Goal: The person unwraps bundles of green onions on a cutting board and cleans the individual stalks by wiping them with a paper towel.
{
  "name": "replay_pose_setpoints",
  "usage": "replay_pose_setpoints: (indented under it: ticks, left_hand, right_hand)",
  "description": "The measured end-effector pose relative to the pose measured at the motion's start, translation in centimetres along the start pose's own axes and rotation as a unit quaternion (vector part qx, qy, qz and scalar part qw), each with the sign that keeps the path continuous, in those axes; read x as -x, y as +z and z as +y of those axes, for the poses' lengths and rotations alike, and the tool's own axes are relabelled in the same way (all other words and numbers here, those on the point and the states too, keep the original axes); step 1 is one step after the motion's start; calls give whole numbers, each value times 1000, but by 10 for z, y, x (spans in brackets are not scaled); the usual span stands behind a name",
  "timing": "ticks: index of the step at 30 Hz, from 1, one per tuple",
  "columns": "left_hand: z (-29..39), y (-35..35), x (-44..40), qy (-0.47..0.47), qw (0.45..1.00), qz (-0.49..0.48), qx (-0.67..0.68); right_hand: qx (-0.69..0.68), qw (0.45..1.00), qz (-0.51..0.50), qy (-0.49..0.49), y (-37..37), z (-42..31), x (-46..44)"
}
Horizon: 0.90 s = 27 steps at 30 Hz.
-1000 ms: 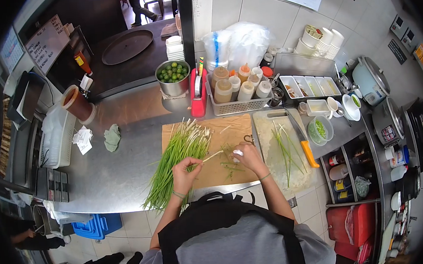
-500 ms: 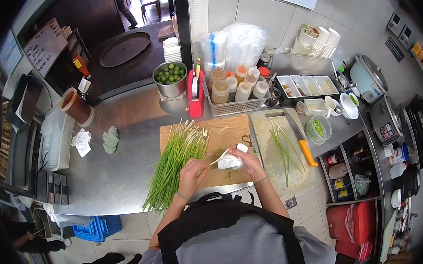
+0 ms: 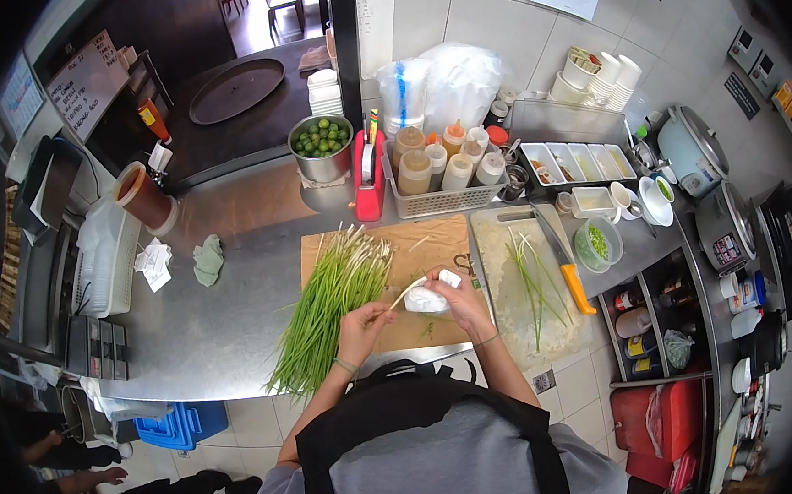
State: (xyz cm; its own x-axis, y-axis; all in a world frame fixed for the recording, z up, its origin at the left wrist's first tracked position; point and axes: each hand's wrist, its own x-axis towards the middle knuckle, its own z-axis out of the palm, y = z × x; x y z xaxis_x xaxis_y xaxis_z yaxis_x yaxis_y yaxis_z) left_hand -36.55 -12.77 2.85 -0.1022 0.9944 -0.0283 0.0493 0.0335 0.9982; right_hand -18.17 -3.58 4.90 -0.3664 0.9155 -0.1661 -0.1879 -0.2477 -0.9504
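Note:
Over a sheet of brown paper [image 3: 446, 236], my left hand [image 3: 363, 330] pinches a thin spring onion [image 3: 407, 291] whose pale end slants up to the right. My right hand [image 3: 466, 303] is closed around a crumpled white tissue [image 3: 426, 301], its fingertips at the pale end of that stalk. Left of both hands lies a big bunch of spring onions [image 3: 326, 318], white ends pointing away from me. A few separate green stalks [image 3: 533, 279] rest on the cutting board [image 3: 503, 331] to the right, beside an orange-handled knife [image 3: 577, 287].
Behind the paper stand a pot of green citrus fruit [image 3: 322, 165], a red tape dispenser [image 3: 369, 189] and a basket of squeeze bottles [image 3: 448, 197]. A tub of chopped greens [image 3: 597, 242] sits right of the board. Another person's hand [image 3: 109, 476] shows at lower left.
My hands have shifted only slightly, the stalk still between them. At lower left another person's hand has come into view. The person in the far doorway is out of sight.

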Motion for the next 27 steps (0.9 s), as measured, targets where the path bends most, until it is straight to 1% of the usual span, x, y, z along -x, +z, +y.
replay_pose_setpoints:
  ticks: [1, 4, 6, 7, 9, 10, 12, 15, 19, 21, 24, 27]
  left_hand:
    - [-9, -1, -1, -41, 994, -35, 90]
    - [-8, 1, 0, -115, 973, -50, 194]
    - [-9, -1, -2, -147, 964, -55, 212]
    - [-9, -1, -2, -164, 960, -58, 222]
    - [-8, 0, -2, -178, 956, -90, 215]
    - [-6, 0, -1, -185, 954, -107, 211]
    - [2, 5, 0, -186, 955, -117, 201]
    - [2, 7, -3, -181, 956, -108, 206]
    - [0, 4, -8, -181, 956, -73, 221]
    - [-4, 2, -9, -179, 953, -63, 235]
    - [-2, 1, -10, -185, 951, -49, 241]
    - [-4, -2, -10, -170, 958, -44, 225]
  right_hand:
    - [15, 1000, -4, -5, 0, -1, 0]
    - [59, 998, -12, -21, -2, -1, -1]
    - [90, 996, -8, -29, -3, 3, -2]
    - [87, 995, -7, -47, -3, 4, -2]
    - [83, 993, -6, -84, -1, 6, -2]
    - [90, 993, -4, -83, 0, 7, -2]
    - [104, 991, 0, -81, 2, 7, -3]
    - [196, 972, -18, -129, 4, 8, -2]
    - [243, 959, -62, -135, 1, 2, 4]
    - [263, 952, -82, -132, 5, -19, 15]
    - [286, 948, -97, -97, 2, -32, 20]
    - [337, 929, -85, -129, -8, -30, 15]
